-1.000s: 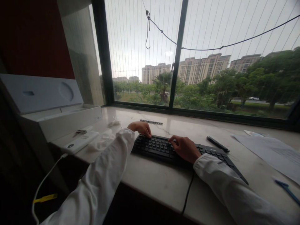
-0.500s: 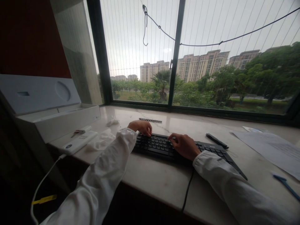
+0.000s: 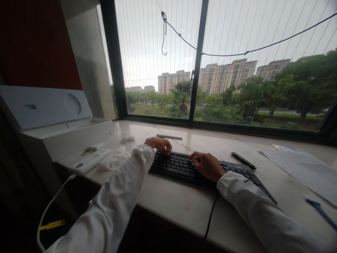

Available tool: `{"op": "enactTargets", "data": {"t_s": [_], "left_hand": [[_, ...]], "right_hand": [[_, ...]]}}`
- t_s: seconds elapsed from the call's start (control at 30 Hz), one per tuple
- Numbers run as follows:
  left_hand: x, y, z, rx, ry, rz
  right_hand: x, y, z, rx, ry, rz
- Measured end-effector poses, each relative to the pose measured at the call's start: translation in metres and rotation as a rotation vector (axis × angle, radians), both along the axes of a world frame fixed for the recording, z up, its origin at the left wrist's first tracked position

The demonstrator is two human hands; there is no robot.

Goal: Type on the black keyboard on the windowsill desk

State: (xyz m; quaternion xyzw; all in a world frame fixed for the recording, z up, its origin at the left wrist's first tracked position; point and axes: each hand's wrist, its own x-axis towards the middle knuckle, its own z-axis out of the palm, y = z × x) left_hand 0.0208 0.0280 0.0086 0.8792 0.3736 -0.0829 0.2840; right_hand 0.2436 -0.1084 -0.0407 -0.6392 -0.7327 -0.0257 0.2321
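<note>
A black wired keyboard [image 3: 179, 164] lies on a pale marble sill [image 3: 173, 200] before a large window. My left hand [image 3: 159, 144] rests curled over the keyboard's far left keys, fingertips on them. My right hand [image 3: 207, 165] lies over the middle keys with the fingers bent down onto them. Both arms wear white sleeves. Neither hand holds anything. The keyboard's cable [image 3: 211, 218] drops over the sill's near edge.
At the left stands an open white box [image 3: 65, 135], with a white power bank [image 3: 89, 161], its white cable and crumpled tissue [image 3: 114, 160] beside it. A black strip [image 3: 169, 136] and a black pen-like bar [image 3: 243, 160] lie behind the keyboard. Papers [image 3: 305, 168] and a blue pen [image 3: 321, 211] are at right.
Both hands stay on the keys, with only small shifts of the fingers. The view has moved slightly with my head.
</note>
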Motion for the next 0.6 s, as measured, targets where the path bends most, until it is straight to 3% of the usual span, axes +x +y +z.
{"op": "enactTargets", "data": {"t_s": [0.17,0.4,0.6], "left_hand": [[0.002,0.003,-0.005,0.156,-0.001,-0.063],[-0.011,0.018,-0.02,-0.102,-0.171,-0.067],[-0.021,0.016,-0.017,-0.07,-0.217,-0.075]], "right_hand": [[-0.002,-0.001,0.003,-0.024,0.006,-0.011],[-0.001,0.0,0.0,-0.01,0.004,0.001],[0.0,0.0,-0.001,-0.005,0.006,0.009]]}}
